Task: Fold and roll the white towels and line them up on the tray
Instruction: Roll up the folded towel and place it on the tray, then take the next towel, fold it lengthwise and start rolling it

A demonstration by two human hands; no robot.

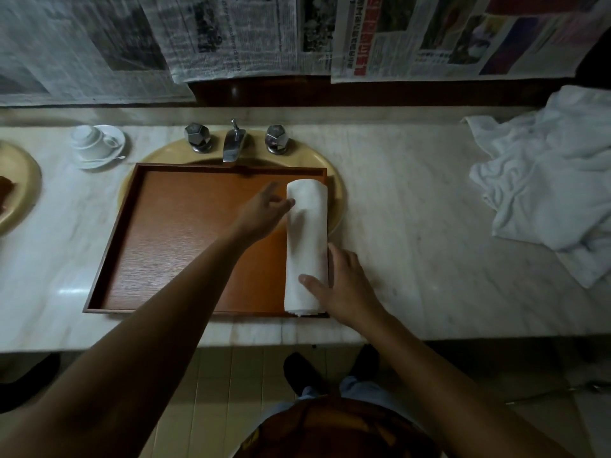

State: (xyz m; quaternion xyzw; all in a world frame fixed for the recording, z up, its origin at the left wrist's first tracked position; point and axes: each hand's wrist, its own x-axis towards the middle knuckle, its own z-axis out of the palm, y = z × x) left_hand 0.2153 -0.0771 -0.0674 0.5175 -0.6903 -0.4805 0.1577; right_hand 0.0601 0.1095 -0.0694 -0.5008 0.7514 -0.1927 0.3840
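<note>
so the rolled towel (pixel 306 246) is lying along the tray's (pixel 112 233) right edge, leaving room for more. the right hand (pixel 344 285) is pressing it with spread fingers; the left hand (pixel 264 209) is touching its far end, fingers loose, steadying it.

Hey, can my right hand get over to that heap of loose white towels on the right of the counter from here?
Probably yes. The right hand rests on the rolled towel at the tray's right edge, and only bare counter lies between it and the heap of towels.
</note>
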